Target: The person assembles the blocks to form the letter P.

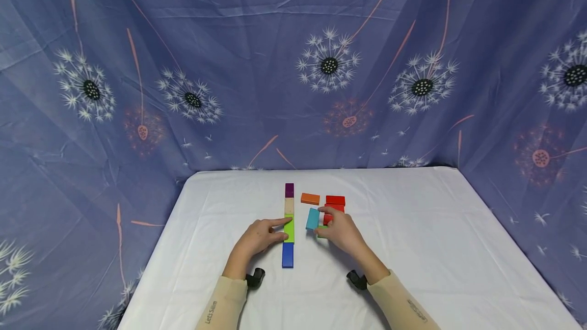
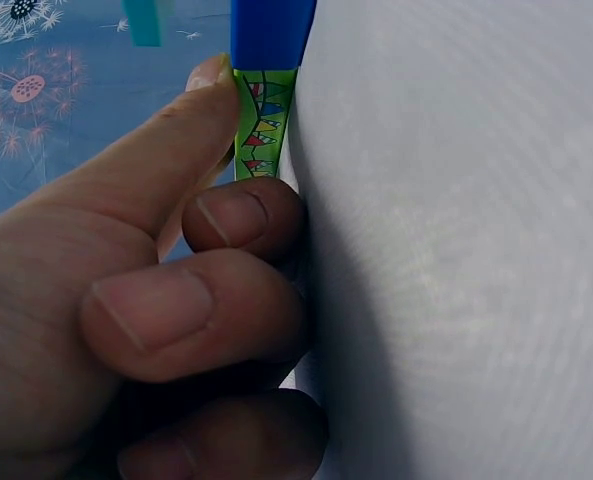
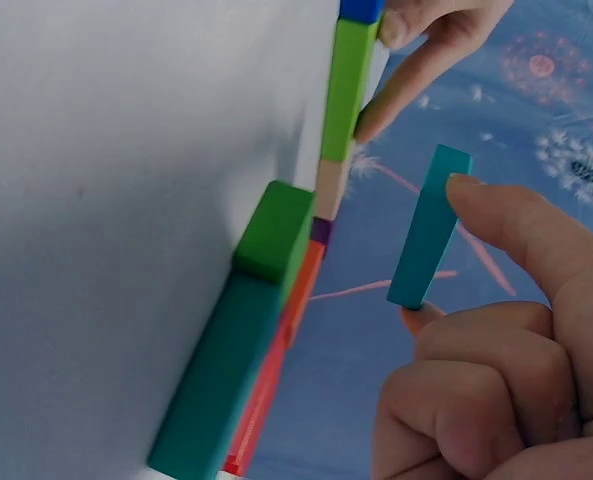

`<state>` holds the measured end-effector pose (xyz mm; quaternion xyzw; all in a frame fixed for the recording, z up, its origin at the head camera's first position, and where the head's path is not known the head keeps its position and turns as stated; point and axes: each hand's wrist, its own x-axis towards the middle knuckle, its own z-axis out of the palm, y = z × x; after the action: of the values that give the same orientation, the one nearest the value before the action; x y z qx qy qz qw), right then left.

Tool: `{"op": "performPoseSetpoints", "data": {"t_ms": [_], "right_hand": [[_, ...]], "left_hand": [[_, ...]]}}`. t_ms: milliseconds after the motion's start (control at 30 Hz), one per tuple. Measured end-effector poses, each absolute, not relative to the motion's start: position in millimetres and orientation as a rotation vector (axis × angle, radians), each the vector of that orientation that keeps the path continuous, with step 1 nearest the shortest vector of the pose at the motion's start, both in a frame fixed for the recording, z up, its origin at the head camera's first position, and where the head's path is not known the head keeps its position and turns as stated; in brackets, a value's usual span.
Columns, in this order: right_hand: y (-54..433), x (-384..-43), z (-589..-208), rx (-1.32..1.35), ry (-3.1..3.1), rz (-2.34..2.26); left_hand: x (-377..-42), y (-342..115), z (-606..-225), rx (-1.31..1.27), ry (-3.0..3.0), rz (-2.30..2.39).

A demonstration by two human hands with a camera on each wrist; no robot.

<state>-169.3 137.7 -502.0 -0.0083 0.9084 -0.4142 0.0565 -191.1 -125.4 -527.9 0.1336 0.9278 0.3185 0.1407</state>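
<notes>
A light-blue block (image 1: 313,219) is pinched between the thumb and index finger of my right hand (image 1: 345,230). The right wrist view shows it raised clear of the white table. My left hand (image 1: 258,237) holds a light-green block (image 1: 289,229), index finger toward its far end and thumb toward its near end. That block is part of a straight row: a blue block (image 1: 287,256) lies at the near end, then the light-green one, then a plain wooden block (image 1: 289,205) and a purple block (image 1: 289,190) at the far end.
Right of the row lie an orange block (image 1: 310,198) and several red blocks (image 1: 335,200), partly behind my right hand. A darker green block (image 3: 276,230) and a teal block (image 3: 216,380) lie beside them. Behind the white table (image 1: 412,202) hangs a patterned blue cloth (image 1: 257,65).
</notes>
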Motion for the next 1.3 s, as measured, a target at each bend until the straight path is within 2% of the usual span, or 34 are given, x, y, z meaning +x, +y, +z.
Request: {"op": "performPoseSetpoints", "data": {"t_ms": [567,833,1300], "right_hand": [[120,-119,-490,-0.266,2.675,-1.185],[110,-103,-494,-0.392,2.624,-1.130],[99,-82,-510,-0.439,2.510,-1.109]], "left_hand": [[-191,-125,-526,0.369,2.666,0.929],[-188,-126,-525,0.429,2.676,0.962],[-189,-127,-528,0.445,2.686,0.968]]}}
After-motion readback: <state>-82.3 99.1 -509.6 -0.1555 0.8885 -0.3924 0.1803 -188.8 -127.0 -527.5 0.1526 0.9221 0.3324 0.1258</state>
